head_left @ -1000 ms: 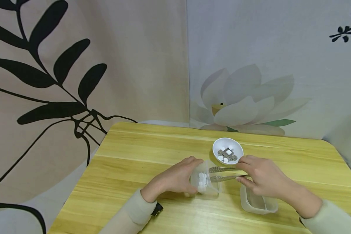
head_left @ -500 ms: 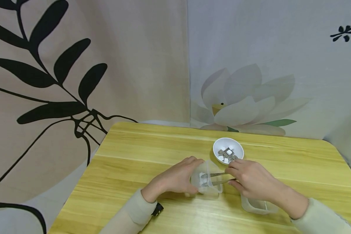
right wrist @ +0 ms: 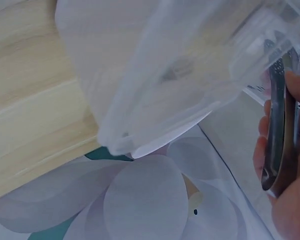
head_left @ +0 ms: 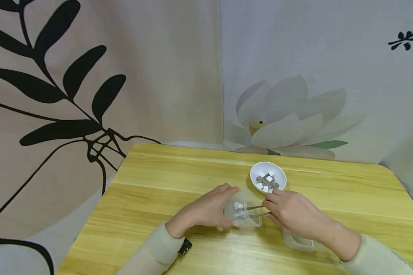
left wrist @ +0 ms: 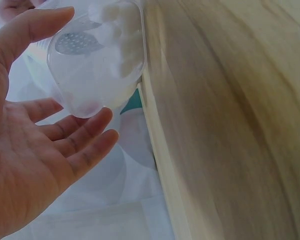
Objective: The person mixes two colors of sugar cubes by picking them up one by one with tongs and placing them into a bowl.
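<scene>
My left hand [head_left: 210, 208] holds a translucent plastic container [head_left: 250, 196] tipped on its side, its mouth facing right. White lumps [left wrist: 127, 37] lie along its lower wall in the left wrist view. Thumb and fingertips grip it near its base. My right hand [head_left: 297, 215] pinches a pair of metal tongs [right wrist: 276, 125], which reach through the mouth into the container. One perforated tong tip [left wrist: 77, 44] shows through the plastic base, beside the white lumps. In the head view the tong arms [head_left: 254, 207] stand slightly apart at the lumps; I cannot tell whether they hold one.
Behind the hands stands a white bowl [head_left: 253, 177] with grey-brown pieces and several small white cubes. A second translucent divided container [head_left: 299, 243] sits partly hidden under my right hand. The wooden table [head_left: 179, 168] ends at a printed curtain [head_left: 179, 76].
My right hand has moved left, carrying the tongs from the container's mouth deep inside, among the white lumps. The left hand and the container have stayed in place.
</scene>
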The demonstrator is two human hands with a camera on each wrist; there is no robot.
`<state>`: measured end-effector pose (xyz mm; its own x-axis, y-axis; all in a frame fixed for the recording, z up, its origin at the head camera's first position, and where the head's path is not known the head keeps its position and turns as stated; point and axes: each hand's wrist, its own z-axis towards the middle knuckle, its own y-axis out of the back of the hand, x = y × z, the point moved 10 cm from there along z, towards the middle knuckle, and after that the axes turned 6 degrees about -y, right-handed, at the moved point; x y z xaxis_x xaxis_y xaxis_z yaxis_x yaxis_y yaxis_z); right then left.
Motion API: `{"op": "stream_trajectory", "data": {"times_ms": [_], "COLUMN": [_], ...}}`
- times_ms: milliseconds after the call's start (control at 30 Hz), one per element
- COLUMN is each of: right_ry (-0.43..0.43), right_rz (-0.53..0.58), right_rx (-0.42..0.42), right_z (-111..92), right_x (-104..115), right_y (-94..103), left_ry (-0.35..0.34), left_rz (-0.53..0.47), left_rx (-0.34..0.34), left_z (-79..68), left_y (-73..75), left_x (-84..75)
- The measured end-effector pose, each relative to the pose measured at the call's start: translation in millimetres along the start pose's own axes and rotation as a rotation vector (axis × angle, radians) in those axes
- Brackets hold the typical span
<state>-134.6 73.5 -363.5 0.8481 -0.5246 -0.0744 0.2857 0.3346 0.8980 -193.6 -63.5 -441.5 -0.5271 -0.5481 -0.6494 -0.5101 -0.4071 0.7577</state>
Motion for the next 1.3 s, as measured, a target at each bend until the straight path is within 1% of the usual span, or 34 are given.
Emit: {"op": "stream_trajectory", "data": {"times_ms": [100, 233, 367, 600, 700, 933, 1100, 1200, 1300], "right_ry": [0.001, -0.014, -0.063, -0.153, -0.195, -0.310, -0.376, -0.414, -0.447], "right_rz": [-0.006, 0.014, 0.048, 0.082, 0.090, 0.115, 0.089, 0.058, 0.031], "right_rx": [-0.017, -0.007, 0.007, -0.043, -0.050, -0.062, -0.095, -0.107, -0.100], "right_z": [0, -3, -7, -13, -17, -34, -47, -54, -62], "right_x": [1, -1, -9, -27, -34, -58, -80, -94, -106], "right_y": [1.7, 1.5, 2.5, 16.7, 23.1, 41.0, 54.3, 56.9, 55.1], "left_ry": [-0.001, -0.006, 0.000, -0.001, -0.007, -0.015, -0.021, -0.017, -0.014], "left_rz": [-0.005, -0.016, -0.017, 0.008, 0.020, 0.023, 0.029, 0.029, 0.023], "left_rx": [0.001, 0.003, 0.008, 0.010, 0.005, -0.004, -0.006, -0.006, -0.007], "left_z": [0.0, -0.4, -0.7, -0.7, -0.7, -0.2, -0.1, -0.2, 0.2], "left_y": [-0.5, -1.3, -1.9, -0.9, -0.1, 0.8, 0.9, 0.4, -0.4], "left_x": [0.6, 0.8, 1.1, 1.0, 0.5, -1.3, -2.6, -2.1, -1.7]}}
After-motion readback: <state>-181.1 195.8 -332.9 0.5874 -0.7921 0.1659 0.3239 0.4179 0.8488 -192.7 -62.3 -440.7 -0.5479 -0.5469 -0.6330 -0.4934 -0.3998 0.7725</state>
